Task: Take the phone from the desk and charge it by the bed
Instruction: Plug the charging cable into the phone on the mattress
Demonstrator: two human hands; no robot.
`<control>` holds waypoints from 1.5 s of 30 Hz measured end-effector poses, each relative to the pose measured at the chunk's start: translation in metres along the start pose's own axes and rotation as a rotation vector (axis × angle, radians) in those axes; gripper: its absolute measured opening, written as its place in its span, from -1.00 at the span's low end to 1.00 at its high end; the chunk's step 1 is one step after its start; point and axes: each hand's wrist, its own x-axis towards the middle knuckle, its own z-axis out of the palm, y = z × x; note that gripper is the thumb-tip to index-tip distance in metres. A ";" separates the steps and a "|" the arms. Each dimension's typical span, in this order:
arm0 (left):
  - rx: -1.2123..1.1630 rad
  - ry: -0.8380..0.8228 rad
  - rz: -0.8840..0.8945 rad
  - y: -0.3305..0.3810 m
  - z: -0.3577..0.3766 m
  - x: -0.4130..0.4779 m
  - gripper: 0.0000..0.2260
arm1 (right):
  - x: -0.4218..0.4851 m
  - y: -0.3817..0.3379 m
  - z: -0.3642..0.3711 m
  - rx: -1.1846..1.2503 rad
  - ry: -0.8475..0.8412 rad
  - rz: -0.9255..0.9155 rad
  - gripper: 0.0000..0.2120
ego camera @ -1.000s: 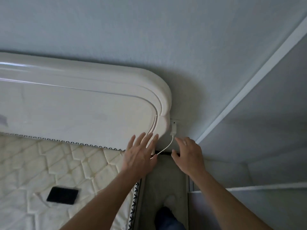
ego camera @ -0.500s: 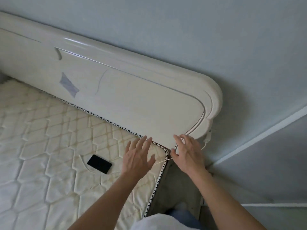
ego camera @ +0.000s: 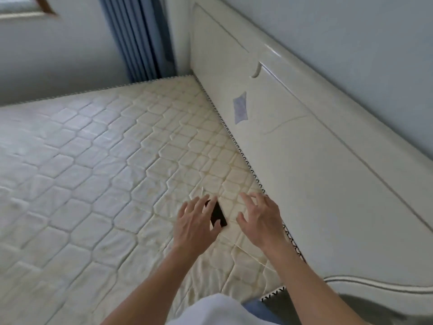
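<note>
Neither hand grips | left hand (ego camera: 196, 222) half-hides phone (ego camera: 218, 215) | right hand (ego camera: 262, 218) spread

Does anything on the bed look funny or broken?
Yes: the white headboard has a bluish diamond-shaped patch on its panel, like tape or a worn spot, with a thin curved scratch-like line beside it.

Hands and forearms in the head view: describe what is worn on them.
Both the left hand and the right hand are bare: no gloves, and no rings, watch or bands show. Both forearms are uncovered as far as the frame shows; no sleeve reaches them.
</note>
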 end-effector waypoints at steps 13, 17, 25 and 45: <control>0.004 -0.085 -0.419 -0.027 0.007 -0.032 -0.40 | 0.053 -0.016 0.042 0.042 -0.191 -0.317 -0.55; -0.008 -0.141 -0.460 -0.038 0.019 -0.026 -0.39 | 0.064 -0.013 0.061 0.009 -0.258 -0.323 -0.53; -0.022 -0.215 -0.472 -0.089 0.079 -0.002 -0.42 | 0.106 -0.015 0.128 0.018 -0.279 -0.287 -0.54; -0.049 -0.643 -0.534 -0.238 0.373 0.081 0.11 | 0.268 0.013 0.434 -0.080 -0.344 -0.248 -0.66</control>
